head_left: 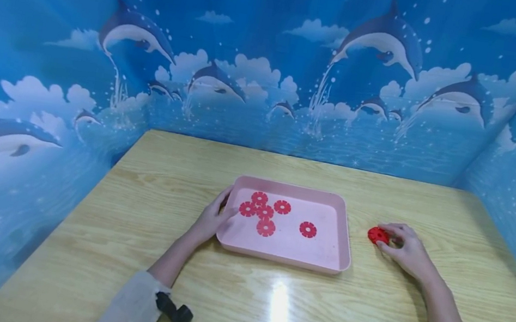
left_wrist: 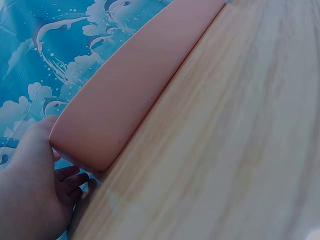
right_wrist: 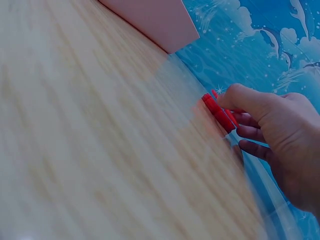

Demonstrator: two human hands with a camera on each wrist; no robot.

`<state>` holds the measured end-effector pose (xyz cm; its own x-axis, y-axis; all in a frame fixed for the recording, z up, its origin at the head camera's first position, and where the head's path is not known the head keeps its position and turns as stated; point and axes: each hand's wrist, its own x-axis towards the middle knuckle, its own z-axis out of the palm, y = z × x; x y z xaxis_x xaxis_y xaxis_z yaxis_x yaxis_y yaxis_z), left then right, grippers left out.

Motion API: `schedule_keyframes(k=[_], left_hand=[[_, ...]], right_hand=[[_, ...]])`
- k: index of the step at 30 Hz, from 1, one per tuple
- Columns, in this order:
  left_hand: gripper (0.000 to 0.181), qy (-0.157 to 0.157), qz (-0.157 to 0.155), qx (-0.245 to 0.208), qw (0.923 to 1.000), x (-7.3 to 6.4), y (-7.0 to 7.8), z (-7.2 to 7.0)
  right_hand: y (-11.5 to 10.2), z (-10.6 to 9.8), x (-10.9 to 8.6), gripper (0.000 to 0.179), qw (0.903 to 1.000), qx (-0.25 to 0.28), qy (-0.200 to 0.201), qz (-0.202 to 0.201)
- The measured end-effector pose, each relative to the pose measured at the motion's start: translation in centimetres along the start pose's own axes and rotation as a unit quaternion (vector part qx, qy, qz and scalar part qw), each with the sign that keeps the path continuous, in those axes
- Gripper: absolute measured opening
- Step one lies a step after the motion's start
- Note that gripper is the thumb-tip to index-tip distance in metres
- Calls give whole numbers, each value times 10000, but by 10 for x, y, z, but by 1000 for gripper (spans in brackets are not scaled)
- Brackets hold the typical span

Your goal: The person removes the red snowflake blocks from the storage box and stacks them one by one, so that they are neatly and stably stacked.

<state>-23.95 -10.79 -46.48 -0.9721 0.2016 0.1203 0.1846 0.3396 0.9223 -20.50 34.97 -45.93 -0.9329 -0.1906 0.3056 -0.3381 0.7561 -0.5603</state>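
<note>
A shallow pink tray (head_left: 325,209) lies on the table, with several red notched discs (head_left: 265,227) on its floor, most of them grouped at the left. My left hand (head_left: 210,222) grips the tray's left wall, thumb over the rim and fingers along the outside; the left wrist view shows the hand (left_wrist: 35,185) at the tray's corner. To the right of the tray, my right hand (head_left: 406,250) pinches a thin red disc (right_wrist: 231,118) between thumb and fingers. That disc tilts right beside a short red stack (right_wrist: 217,113) on the table.
The wooden table (head_left: 187,173) has a light grain and a bright glare streak near its front. A blue curtain (head_left: 253,122) printed with dolphins encloses the back and sides. Black camera straps (head_left: 174,310) sit on both sleeves.
</note>
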Motion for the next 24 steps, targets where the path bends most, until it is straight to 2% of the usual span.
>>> schedule_keyframes(k=[8, 24], left_hand=[[61, 96, -15, 15, 10000, -1, -1, 1], [61, 74, -18, 50, 10000, -1, -2, 1]], right_hand=[[-1, 0, -1, 38, 10000, -14, -16, -4], [-2, -1, 0, 38, 10000, -42, -33, 2]])
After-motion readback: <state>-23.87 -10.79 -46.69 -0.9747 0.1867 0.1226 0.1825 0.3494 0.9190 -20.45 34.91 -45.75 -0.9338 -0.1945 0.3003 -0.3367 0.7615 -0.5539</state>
